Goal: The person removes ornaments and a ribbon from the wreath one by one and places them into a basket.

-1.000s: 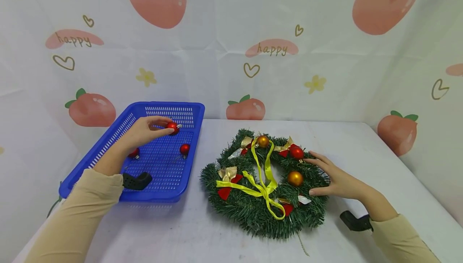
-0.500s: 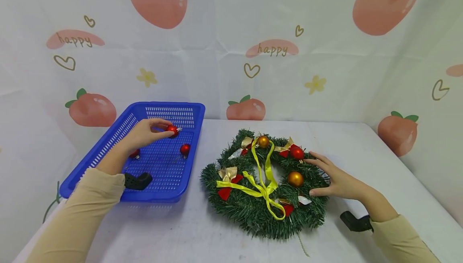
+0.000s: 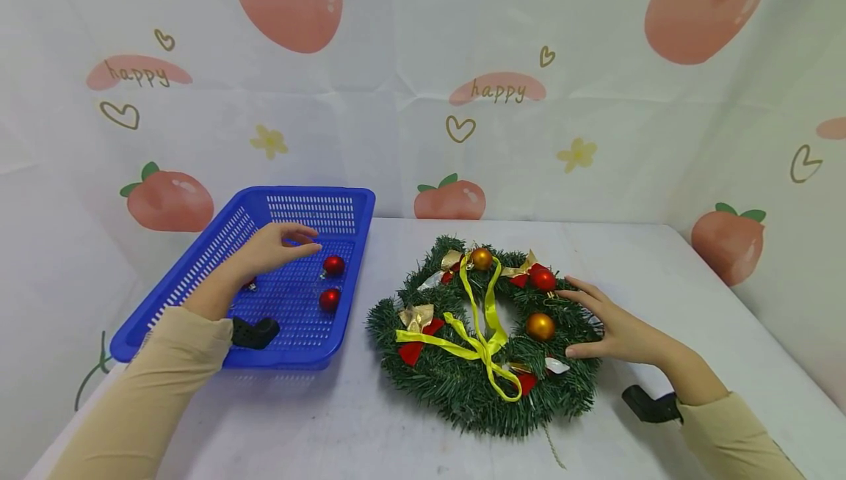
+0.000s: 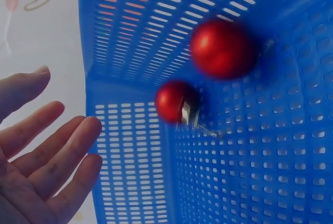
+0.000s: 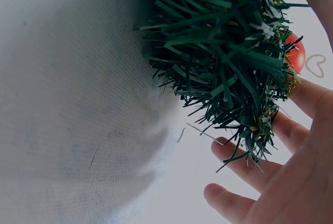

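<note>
My left hand hovers inside the blue plastic basket, its fingers relaxed and apart with nothing between them. Two shiny red Christmas ball ornaments lie below and to its right on the basket floor, one in front of the other; a third is mostly hidden behind the wrist. In the left wrist view, the nearer red ball looks blurred. My right hand rests at the right edge of a green Christmas wreath, fingers spread along its outer needles. Yellow ribbon, bows, red and gold balls decorate the wreath.
A white-covered table carries both basket and wreath, the basket on the left. Behind stands a white curtain printed with peaches. A thin cord trails from the wreath's front edge.
My left hand has let go of a red ball, which dropped into the basket; the balls by the right wall have shifted. My left hand has lowered slightly. The right hand stays still.
</note>
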`<action>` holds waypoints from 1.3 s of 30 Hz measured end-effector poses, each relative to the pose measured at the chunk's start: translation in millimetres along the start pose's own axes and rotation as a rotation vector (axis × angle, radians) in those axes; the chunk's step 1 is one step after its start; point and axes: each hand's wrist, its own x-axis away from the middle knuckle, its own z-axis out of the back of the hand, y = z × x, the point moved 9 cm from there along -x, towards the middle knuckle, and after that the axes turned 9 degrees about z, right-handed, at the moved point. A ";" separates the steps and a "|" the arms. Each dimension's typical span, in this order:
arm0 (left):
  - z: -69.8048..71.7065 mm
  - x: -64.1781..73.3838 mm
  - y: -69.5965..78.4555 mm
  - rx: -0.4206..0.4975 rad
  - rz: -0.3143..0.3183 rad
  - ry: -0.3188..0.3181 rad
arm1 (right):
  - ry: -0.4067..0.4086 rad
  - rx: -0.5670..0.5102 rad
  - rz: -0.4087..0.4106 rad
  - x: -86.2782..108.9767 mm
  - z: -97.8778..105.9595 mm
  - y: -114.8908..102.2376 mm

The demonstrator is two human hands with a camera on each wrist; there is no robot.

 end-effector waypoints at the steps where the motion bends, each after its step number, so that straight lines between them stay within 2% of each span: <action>1: -0.2 0.2 0.4 -0.001 0.000 -0.002 | 0.000 0.000 0.000 0.1 0.0 0.1; 5: 0.0 0.9 2.7 0.004 -0.002 -0.002 | 0.000 0.000 -0.001 0.3 0.2 0.2; 9: 2.4 2.5 12.9 0.023 -0.037 0.015 | 0.003 -0.003 0.002 0.3 0.3 -0.3; 13: 4.4 6.6 34.5 0.046 -0.086 0.025 | 0.002 -0.007 0.005 0.2 0.1 -0.8; 17: 2.0 13.3 67.9 0.062 -0.157 0.012 | 0.000 -0.006 0.001 0.1 0.2 -0.3; 22: -10.2 19.1 108.7 0.084 -0.242 -0.039 | -0.001 -0.007 -0.004 0.1 0.1 0.4; 27: -26.5 21.2 140.2 0.103 -0.298 -0.108 | -0.002 -0.006 -0.004 0.4 -0.2 1.2; 32: -42.3 16.3 161.2 0.104 -0.336 -0.147 | -0.006 -0.009 -0.005 0.3 -0.6 1.9; 35: -51.7 8.8 170.5 0.103 -0.349 -0.156 | -0.006 -0.010 -0.004 0.3 -0.6 1.6; 39: -65.4 -1.4 181.7 0.083 -0.396 -0.166 | -0.004 -0.012 0.001 0.3 -0.5 1.0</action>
